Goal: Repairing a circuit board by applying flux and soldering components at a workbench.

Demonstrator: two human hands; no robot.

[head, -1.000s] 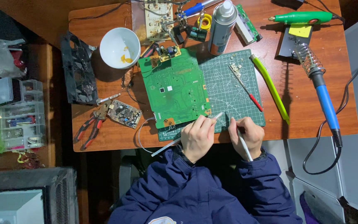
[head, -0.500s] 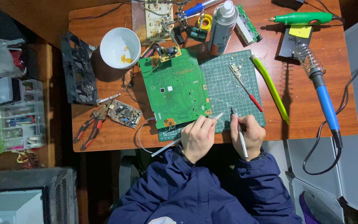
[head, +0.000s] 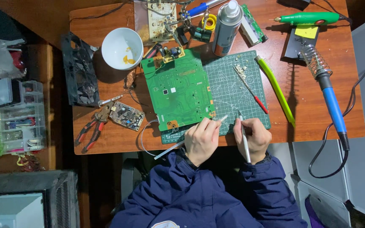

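Note:
A large green circuit board (head: pixel 177 90) lies on a green cutting mat (head: pixel 233 90) on the wooden table. My left hand (head: pixel 201 141) holds a thin silver tool (head: pixel 172 147) whose tip reaches the mat by the board's near right corner. My right hand (head: pixel 253 138) grips a second slim silver tool (head: pixel 244 135), tip pointing at the mat close to the other tip. Both hands rest at the mat's near edge, side by side.
A red-handled screwdriver (head: pixel 254 95) and a yellow-green strip (head: pixel 275 89) lie right of the board. A blue soldering iron (head: pixel 330 103) sits in its stand at right. White bowl (head: pixel 122 48), spray can (head: pixel 226 27), small circuit board (head: pixel 126 115), red pliers (head: pixel 90 131) and a black fan (head: pixel 80 69) are around.
My right hand has drawn the slim tool upright and a little closer to the left hand's tip. The left hand has barely moved.

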